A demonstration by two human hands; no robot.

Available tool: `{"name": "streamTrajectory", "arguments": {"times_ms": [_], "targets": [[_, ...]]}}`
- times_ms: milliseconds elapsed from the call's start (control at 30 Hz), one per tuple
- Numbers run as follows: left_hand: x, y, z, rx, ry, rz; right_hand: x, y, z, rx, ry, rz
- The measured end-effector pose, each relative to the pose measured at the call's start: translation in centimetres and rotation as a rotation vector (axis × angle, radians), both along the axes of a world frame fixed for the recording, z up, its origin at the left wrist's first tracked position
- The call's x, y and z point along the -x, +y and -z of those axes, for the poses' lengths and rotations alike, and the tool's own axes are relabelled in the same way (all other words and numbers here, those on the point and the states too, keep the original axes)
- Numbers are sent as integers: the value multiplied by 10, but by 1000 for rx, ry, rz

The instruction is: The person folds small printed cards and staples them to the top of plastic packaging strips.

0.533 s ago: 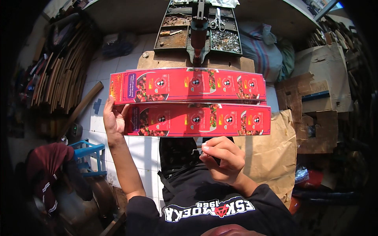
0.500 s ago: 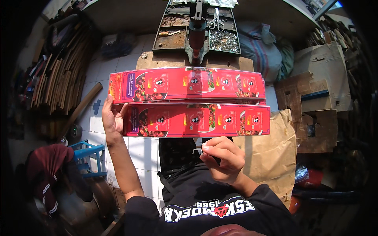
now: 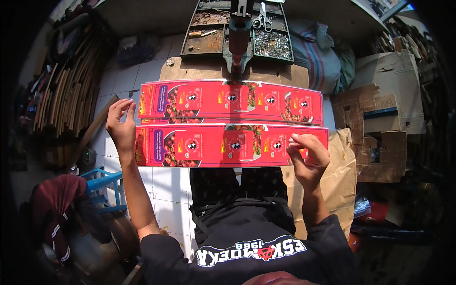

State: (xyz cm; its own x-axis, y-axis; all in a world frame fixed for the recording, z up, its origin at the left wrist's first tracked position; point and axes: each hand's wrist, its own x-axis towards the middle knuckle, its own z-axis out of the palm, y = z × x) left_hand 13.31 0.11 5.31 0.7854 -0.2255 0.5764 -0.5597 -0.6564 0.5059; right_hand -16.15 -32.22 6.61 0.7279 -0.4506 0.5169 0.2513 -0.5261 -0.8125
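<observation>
Two groups of long red printed cardboard strips lie one behind the other across the wooden work board. The far strips [image 3: 204, 104] reach under the upright metal press [image 3: 239, 40]; the near strip [image 3: 213, 142] lies closer to my body. At the left ends of the strips, my left hand [image 3: 122, 127] is raised with loosely bent fingers and holds nothing visible. My right hand [image 3: 309, 160] is over the near strip's right end, thumb and forefinger bent toward each other in a pinch. Whatever sits between those fingertips is too small to make out.
Behind the press, a divided tray [image 3: 184, 56] holds small shiny metal pieces and scissors [image 3: 262, 18]. Brown paper [image 3: 339, 175] and cut cardboard [image 3: 387, 156] lie to the right. Cardboard stacks [image 3: 78, 90], a blue stool [image 3: 105, 178] and maroon cloth [image 3: 61, 194] are on the left.
My left hand has left the strips and moved slightly left. My right hand has gone from near my chest to the near strip's right end. The near strip has shifted slightly left.
</observation>
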Motion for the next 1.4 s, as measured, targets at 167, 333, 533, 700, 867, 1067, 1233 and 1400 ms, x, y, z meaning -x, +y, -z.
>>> {"name": "streamTrajectory", "arguments": {"times_ms": [167, 333, 533, 700, 867, 1067, 1233, 1400], "targets": [[48, -12, -16, 156, 230, 289, 4, -34, 11, -271, 112, 253], [121, -22, -88, 103, 416, 1347, 3, -26, 23, -164, 111, 198], [166, -7, -151, 168, 222, 2428, -10, 1, 24, -160, 123, -16], [192, -33, -169, 379, 43, 2425, -16, 15, 12, -164, 108, -56], [195, -96, -127, 170, 369, 2742, -27, 46, 5, -73, 185, -222], [282, -189, -112, 786, 567, 2301, -28, 84, 31, 200, 30, -551], [343, -211, -149, 959, 380, 2552, -36, 99, 47, 413, -124, -640], [369, -212, -148, 674, 250, 2512, -34, 105, 56, 453, -142, -793]]}}
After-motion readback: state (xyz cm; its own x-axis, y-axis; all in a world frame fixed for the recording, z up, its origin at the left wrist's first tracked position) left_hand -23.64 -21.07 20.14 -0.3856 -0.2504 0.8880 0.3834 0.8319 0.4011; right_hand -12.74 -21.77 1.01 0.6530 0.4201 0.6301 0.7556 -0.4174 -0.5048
